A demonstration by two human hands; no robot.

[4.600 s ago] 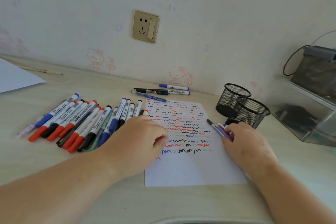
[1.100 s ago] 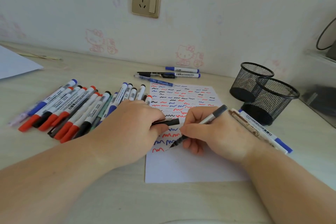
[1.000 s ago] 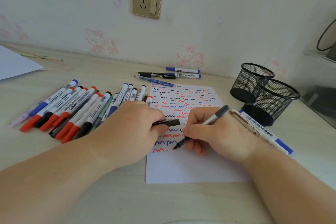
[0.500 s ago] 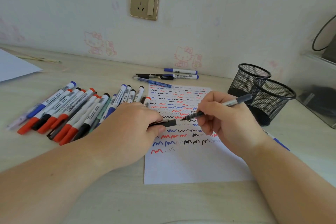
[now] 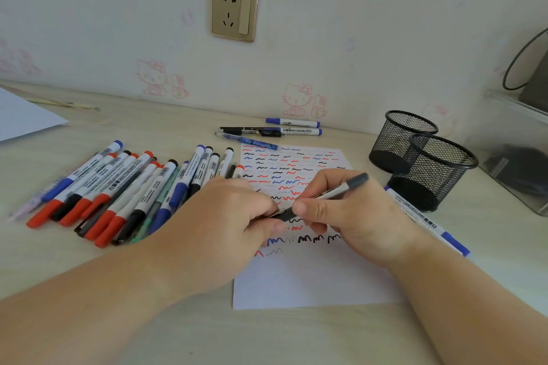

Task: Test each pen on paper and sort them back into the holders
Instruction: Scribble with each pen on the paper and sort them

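While both hands (image 5: 296, 216) meet mid-paper (image 5: 311, 284) — capping, seemingly — its near edge lies bare.

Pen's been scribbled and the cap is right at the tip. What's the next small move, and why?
Probably push the black cap fully onto the grey-barrelled black pen. The left hand pinches the cap at the pen's tip while the right hand holds the barrel above the scribbled white paper. Once capped, it can go into a black mesh holder; both look empty.
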